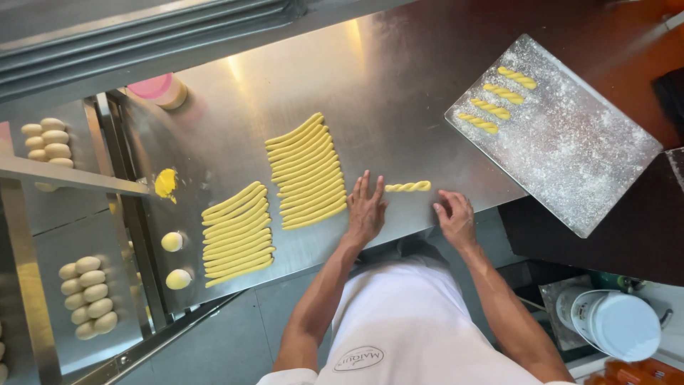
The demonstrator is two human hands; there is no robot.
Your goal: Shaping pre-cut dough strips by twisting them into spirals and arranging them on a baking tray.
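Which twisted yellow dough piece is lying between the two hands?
The lone twisted dough stick on the steel table, between both hands; the other four twists lie on the floured tray.

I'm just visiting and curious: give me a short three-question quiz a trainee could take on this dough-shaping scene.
1. How many twisted yellow dough sticks lie on the floured metal tray?
2. True or false: the left hand rests flat on the shiny steel table.
3. Which lies between the two hands: A) a round dough ball, B) a single twisted yellow dough rope, C) a pink-lidded tub?

Key
1. Four.
2. True; its fingers are spread beside the nearer batch of straight yellow dough strips.
3. B; the right hand sits just right of and below it, not touching it.
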